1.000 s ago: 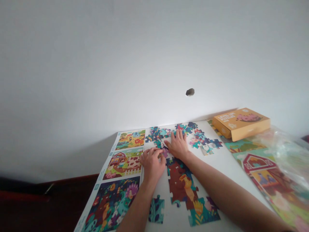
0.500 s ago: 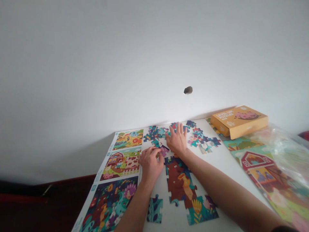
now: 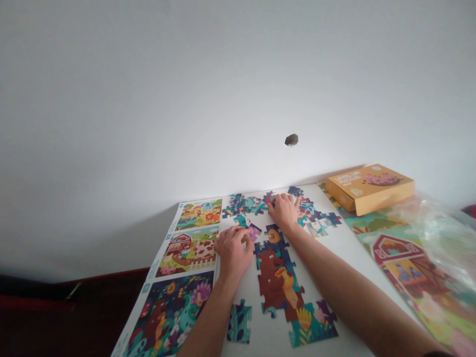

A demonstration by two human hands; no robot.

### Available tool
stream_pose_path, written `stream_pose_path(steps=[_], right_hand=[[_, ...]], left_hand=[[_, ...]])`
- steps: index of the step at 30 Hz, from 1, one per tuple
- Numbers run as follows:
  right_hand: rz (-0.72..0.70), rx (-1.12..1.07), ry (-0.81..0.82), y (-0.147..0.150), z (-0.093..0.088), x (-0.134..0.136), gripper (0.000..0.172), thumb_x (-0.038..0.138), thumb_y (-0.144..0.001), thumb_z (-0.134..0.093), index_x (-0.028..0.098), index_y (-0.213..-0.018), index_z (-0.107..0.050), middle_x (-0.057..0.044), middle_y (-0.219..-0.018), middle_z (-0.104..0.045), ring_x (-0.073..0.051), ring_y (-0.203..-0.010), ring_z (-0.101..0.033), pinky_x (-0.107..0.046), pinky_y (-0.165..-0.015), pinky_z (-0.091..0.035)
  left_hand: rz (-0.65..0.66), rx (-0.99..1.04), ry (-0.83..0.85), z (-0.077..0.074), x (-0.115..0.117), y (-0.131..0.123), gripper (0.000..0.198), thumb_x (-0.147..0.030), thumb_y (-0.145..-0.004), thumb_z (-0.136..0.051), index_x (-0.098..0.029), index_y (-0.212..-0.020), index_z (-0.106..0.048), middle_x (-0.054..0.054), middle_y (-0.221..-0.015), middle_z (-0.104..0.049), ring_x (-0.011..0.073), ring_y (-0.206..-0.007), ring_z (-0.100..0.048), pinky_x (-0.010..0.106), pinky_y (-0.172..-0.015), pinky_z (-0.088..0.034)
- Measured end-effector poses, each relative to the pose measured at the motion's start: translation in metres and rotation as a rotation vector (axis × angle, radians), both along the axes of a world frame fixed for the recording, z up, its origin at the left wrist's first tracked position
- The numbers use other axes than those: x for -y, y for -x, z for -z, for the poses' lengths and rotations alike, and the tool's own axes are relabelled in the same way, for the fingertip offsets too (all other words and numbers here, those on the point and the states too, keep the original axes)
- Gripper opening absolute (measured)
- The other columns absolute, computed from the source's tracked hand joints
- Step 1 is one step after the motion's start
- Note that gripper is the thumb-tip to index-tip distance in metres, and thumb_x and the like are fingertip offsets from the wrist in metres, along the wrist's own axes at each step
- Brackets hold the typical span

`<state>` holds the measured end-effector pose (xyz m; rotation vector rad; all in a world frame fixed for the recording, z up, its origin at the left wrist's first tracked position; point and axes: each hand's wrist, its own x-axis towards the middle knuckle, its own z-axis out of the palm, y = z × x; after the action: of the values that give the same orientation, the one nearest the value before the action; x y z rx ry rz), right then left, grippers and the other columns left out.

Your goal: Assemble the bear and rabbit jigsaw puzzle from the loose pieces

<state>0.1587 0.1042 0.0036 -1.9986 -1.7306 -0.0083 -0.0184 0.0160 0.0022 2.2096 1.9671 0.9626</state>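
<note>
My left hand [image 3: 233,250] rests on the white table [image 3: 345,248] with its fingers curled round a purple puzzle piece [image 3: 254,231]. Farther back, my right hand [image 3: 284,210] lies with bent fingers on the scattered loose pieces [image 3: 245,204] near the wall, its fingertips on a red and blue piece [image 3: 270,199]. Between my arms sits a joined section showing a brown bear [image 3: 277,275]. A single teal piece [image 3: 239,322] lies near my left forearm.
A guide sheet with three pictures [image 3: 186,263] lies on the left. An orange puzzle box [image 3: 370,188] stands at the back right. A finished barn picture under a clear plastic bag [image 3: 420,253] covers the right side. The wall has a dark hole [image 3: 291,140].
My right hand has moved back and to the right, from beside the left hand onto the loose pieces, and its fingers have bent. My left hand has stayed near the purple piece.
</note>
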Motion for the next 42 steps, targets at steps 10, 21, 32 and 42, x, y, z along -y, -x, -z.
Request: stream_pose_path(steps=[10, 21, 32, 42], right_hand=[[-0.373, -0.011, -0.035, 0.013, 0.002, 0.002, 0.044, 0.051, -0.096, -0.050, 0.021, -0.126, -0.063, -0.011, -0.129, -0.064, -0.028, -0.125, -0.048, -0.043, -0.110, -0.029], [-0.075, 0.016, 0.041, 0.029, 0.006, 0.012, 0.069, 0.055, -0.098, -0.037, 0.007, -0.147, -0.042, -0.028, -0.155, -0.031, -0.044, -0.146, -0.019, -0.062, -0.115, -0.009], [0.237, -0.009, 0.075, 0.001, -0.004, -0.005, 0.070, 0.055, -0.095, -0.040, 0.006, -0.145, -0.044, -0.030, -0.154, -0.031, -0.045, -0.145, -0.018, -0.066, -0.112, -0.008], [0.151, 0.071, 0.057, 0.010, -0.004, 0.000, 0.049, 0.051, -0.093, -0.046, 0.011, -0.113, -0.067, -0.024, -0.123, -0.056, -0.040, -0.119, -0.048, -0.066, -0.111, -0.006]], left_hand=[[0.013, -0.011, -0.017, 0.003, -0.002, 0.002, 0.024, -0.015, -0.081, -0.058, -0.028, -0.092, -0.075, 0.003, -0.101, -0.071, 0.0252, -0.103, -0.060, 0.038, -0.095, -0.040], [0.009, -0.030, -0.026, 0.003, -0.002, 0.002, 0.023, -0.015, -0.082, -0.059, -0.027, -0.093, -0.075, 0.003, -0.101, -0.071, 0.0253, -0.103, -0.060, 0.038, -0.095, -0.040], [0.014, -0.022, -0.031, 0.004, -0.002, 0.003, 0.023, -0.014, -0.082, -0.060, -0.029, -0.092, -0.075, 0.002, -0.100, -0.071, 0.0252, -0.102, -0.060, 0.040, -0.094, -0.039], [0.026, -0.029, -0.042, 0.006, -0.003, 0.004, 0.025, -0.014, -0.081, -0.059, -0.029, -0.093, -0.075, 0.002, -0.100, -0.070, 0.0248, -0.102, -0.060, 0.039, -0.095, -0.039]])
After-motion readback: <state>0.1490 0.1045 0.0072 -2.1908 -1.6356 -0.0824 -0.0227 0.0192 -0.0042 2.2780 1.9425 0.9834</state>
